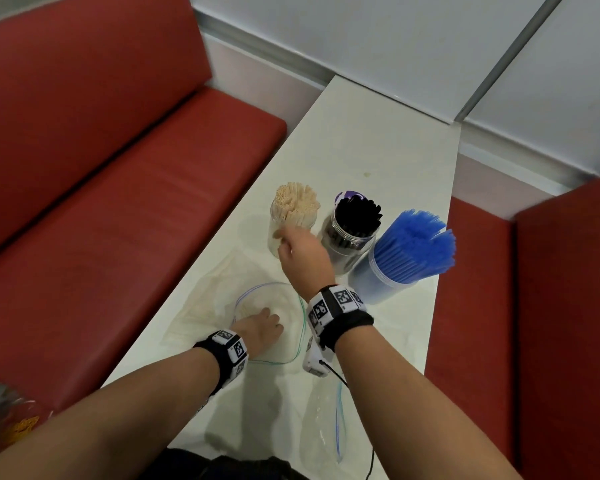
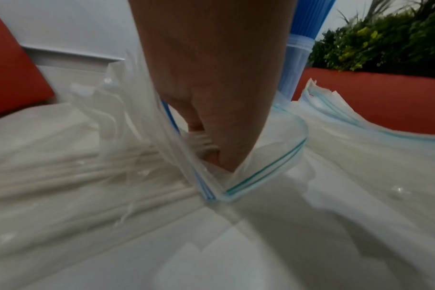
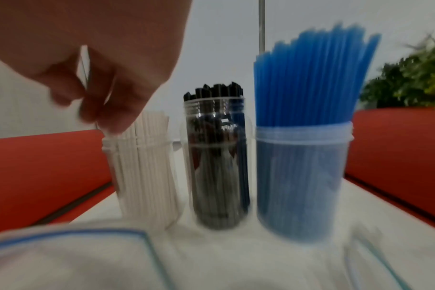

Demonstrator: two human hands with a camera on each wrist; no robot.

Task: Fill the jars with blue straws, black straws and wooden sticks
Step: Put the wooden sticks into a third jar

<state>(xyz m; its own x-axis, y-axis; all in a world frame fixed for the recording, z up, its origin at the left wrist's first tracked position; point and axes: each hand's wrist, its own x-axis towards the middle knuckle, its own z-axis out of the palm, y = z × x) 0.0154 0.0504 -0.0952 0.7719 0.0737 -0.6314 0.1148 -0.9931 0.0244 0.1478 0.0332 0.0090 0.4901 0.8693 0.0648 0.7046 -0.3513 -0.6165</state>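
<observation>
Standing in a row on the white tabletop (image 1: 378,140) are three clear jars: the left jar (image 1: 280,233) packed with pale wooden sticks (image 1: 297,202), the middle jar (image 1: 347,244) with black straws (image 1: 358,213), the right jar (image 1: 378,282) with tall blue straws (image 1: 417,244) fanning above its rim. The right hand (image 1: 300,252) reaches over the near side of the stick jar, fingers curled down at its rim; motion blur in the right wrist view makes it impossible to tell whether they pinch anything. The left hand (image 1: 262,329) is sunk into the open mouth of a clear zip bag (image 1: 205,306) lying near the jars, its fingertips (image 2: 212,157) curled around pale sticks inside, though the plastic folds hide most of the grip. A second zip bag (image 1: 323,424) lies nearer the person, partly covered by the right forearm. Red upholstered benches (image 1: 118,188) flank the tabletop on both sides, and green foliage (image 2: 385,43) rises behind the right one. A blurred bag with something yellow (image 1: 21,427) is cut off at the lower left edge.
</observation>
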